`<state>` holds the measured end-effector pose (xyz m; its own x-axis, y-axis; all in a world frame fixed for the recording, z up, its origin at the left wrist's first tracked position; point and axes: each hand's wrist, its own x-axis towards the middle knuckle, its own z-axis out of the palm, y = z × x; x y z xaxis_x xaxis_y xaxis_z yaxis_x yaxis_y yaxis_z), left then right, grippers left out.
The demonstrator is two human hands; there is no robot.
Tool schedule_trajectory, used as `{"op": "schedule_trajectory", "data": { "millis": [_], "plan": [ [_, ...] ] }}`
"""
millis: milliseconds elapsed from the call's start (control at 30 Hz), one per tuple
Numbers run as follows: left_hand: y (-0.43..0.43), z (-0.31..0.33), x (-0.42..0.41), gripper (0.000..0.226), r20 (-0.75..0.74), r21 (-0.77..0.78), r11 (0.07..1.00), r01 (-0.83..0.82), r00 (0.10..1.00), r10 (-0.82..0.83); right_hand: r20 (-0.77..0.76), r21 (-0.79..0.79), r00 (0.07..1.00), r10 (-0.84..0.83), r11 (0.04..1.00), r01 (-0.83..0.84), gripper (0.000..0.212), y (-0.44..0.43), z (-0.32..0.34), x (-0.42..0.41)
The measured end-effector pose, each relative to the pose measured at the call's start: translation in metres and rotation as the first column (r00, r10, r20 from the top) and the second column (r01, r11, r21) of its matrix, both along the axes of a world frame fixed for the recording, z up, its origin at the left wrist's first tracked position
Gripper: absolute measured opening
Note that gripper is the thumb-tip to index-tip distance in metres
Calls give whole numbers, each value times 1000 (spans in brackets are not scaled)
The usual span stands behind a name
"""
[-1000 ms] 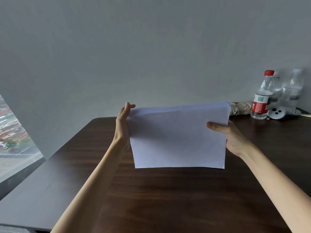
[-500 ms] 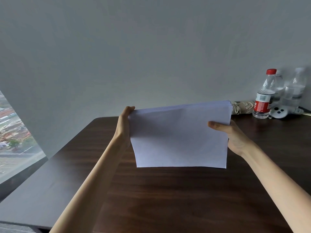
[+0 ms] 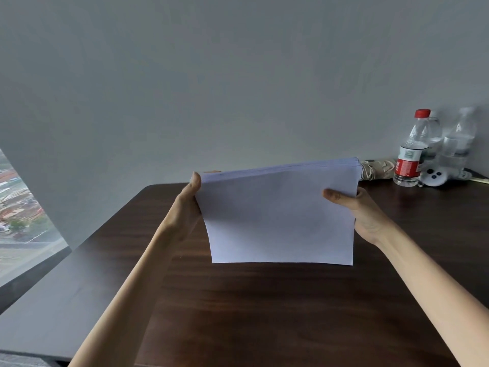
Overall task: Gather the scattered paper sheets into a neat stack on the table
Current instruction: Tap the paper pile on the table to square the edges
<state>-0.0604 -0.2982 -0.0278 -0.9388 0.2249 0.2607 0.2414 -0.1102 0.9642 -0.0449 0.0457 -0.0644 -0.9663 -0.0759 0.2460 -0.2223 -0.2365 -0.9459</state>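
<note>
We count two hands, one left hand (image 3: 185, 207) and one right hand (image 3: 363, 214), one stack of paper sheets (image 3: 280, 218), one bench (image 3: 264, 313), three bottles, namely a red-capped bottle (image 3: 409, 154), a second bottle (image 3: 435, 133) and a third bottle (image 3: 459, 145), and one folded umbrella (image 3: 377, 169).

2 slender forearms show, both bare from the lower edge of the view up to the wrists. The left hand (image 3: 189, 205) and right hand (image 3: 362, 210) are bare too, with slim thumbs.
</note>
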Motion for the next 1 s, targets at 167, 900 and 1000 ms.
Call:
{"op": "schedule_trajectory", "data": {
  "millis": [167, 900, 1000],
  "plan": [
    [-4, -19, -3, 68, 85, -133, 985, 109, 991, -99, 4, -1, 1000, 2, 1000, -2, 74, 0, 0, -1],
    [9, -25, -1, 46, 194, -58, 994, 96, 977, -83, -812, 357, 547, -202, 571, 739, 42, 26, 24, 17],
    [10, -24, 1, 48, 196, -55, 994, 95, 977, -83, -831, 339, 515, -212, 540, 770, 38, 24, 26, 18]
  ]
}}
